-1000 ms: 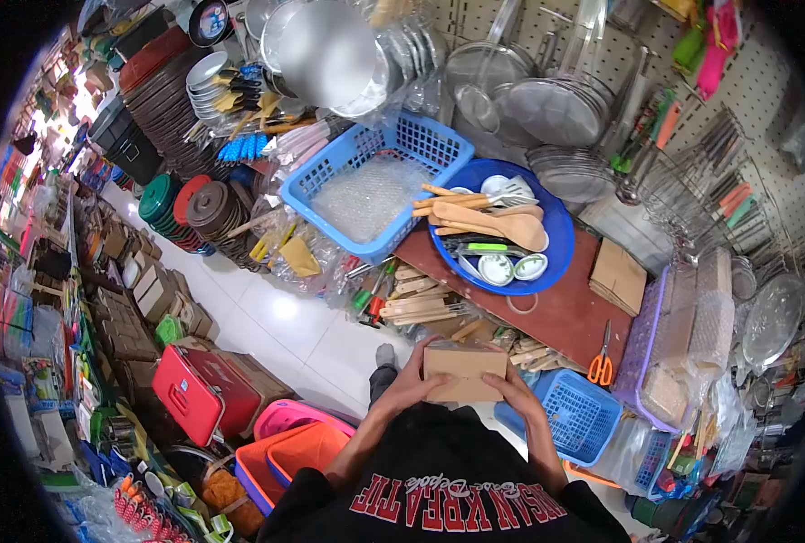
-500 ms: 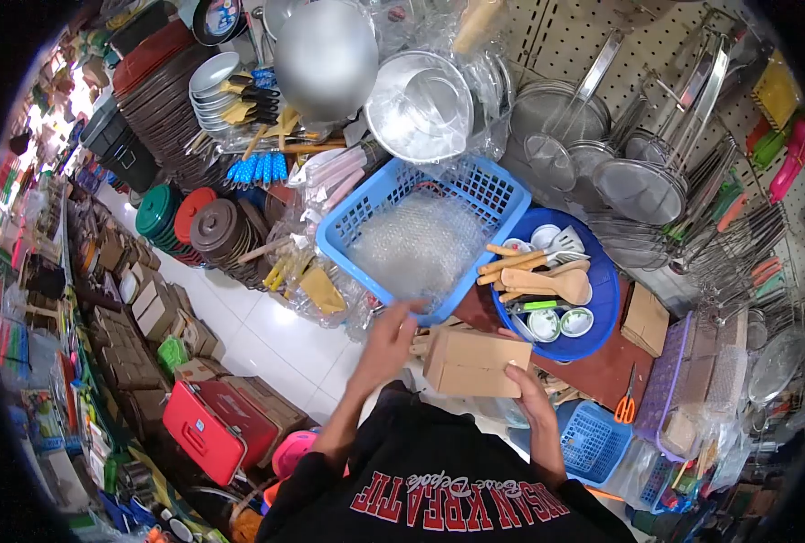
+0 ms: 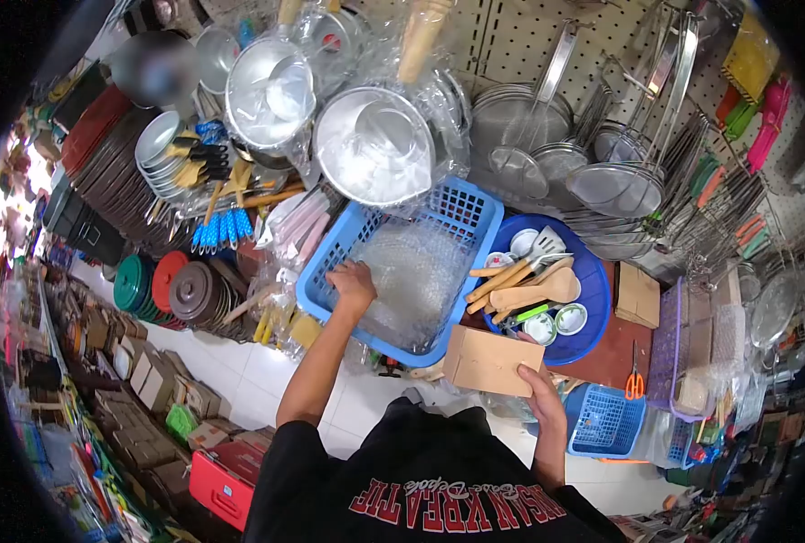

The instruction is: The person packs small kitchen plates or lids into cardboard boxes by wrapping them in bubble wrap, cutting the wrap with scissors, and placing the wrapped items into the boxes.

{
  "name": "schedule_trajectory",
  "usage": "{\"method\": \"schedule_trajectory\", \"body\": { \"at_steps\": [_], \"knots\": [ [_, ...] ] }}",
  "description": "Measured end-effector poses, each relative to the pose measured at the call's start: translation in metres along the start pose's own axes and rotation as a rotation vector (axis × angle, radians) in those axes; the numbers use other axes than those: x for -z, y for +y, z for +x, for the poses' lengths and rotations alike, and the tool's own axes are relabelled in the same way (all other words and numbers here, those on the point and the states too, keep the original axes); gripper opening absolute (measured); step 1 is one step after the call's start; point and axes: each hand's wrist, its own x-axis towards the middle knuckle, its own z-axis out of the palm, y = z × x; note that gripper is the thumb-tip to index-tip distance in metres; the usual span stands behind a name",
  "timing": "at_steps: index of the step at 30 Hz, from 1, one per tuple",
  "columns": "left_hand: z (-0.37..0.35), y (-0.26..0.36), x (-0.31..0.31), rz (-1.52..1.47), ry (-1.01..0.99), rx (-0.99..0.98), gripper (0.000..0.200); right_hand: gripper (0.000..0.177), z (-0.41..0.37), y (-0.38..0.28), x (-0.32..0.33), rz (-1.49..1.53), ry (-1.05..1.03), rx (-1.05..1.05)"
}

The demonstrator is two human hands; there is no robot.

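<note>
My left hand point(image 3: 354, 284) reaches into the light-blue plastic basket point(image 3: 402, 355), at the left edge of the bubble wrap point(image 3: 412, 281) lying in it. Its fingers are slightly apart and bent downward, with nothing visible in them; the fingertips are partly hidden. A small brown cardboard box point(image 3: 488, 362) is in my right hand point(image 3: 540, 395), gripped at its right side in front of the dark-blue basin point(image 3: 599, 330). That basin holds wooden spatulas point(image 3: 538, 288), a slotted turner point(image 3: 547, 242), a green-handled utensil and several small white bowls point(image 3: 571, 318).
Orange-handled scissors point(image 3: 635, 380) and flattened cardboard point(image 3: 636, 296) lie on the reddish-brown surface to the right. A smaller blue basket point(image 3: 606, 421) stands below. Strainers point(image 3: 615, 188) hang on the pegboard; metal pans point(image 3: 373, 145) crowd the back. A red case point(image 3: 226, 484) is at lower left.
My left hand has moved from the basket's near edge up and left into the basket. My right hand still holds the box. The head view has shifted, moving the surroundings in the frame.
</note>
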Motion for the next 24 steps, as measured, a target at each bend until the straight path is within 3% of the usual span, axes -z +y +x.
{"method": "schedule_trajectory", "body": {
  "at_steps": [4,7,10,13,16,20,23,24],
  "knots": [
    [0.018,-0.011,-0.027,-0.364,0.1,-0.029,0.029,0.074,0.006,0.0,0.003,0.027,0.036,0.003],
    [0.017,-0.036,-0.004,-0.639,0.017,-0.217,0.031,0.074,0.006,-0.005,0.002,0.081,0.058,-0.002],
    [-0.009,-0.053,0.029,-0.704,0.283,-0.276,0.024,0.073,0.007,0.0,0.011,0.041,0.089,0.039],
    [-0.025,-0.073,0.046,-0.874,0.289,-0.183,0.028,0.072,0.005,0.004,0.018,0.063,0.096,0.055],
    [-0.043,-0.086,0.057,-0.786,0.331,-0.075,0.031,0.072,-0.002,0.001,0.019,0.114,0.108,0.031],
    [-0.031,-0.099,0.029,-1.199,0.276,-0.055,0.03,0.072,-0.006,0.001,0.025,0.147,0.098,0.02],
    [-0.072,-0.078,0.08,-1.993,-0.064,-0.032,0.033,0.073,-0.008,0.002,0.032,0.144,0.085,0.027],
    [-0.076,-0.079,0.079,-1.939,-0.04,0.034,0.035,0.073,-0.01,0.002,0.035,0.131,0.091,0.03]
  ]
}}
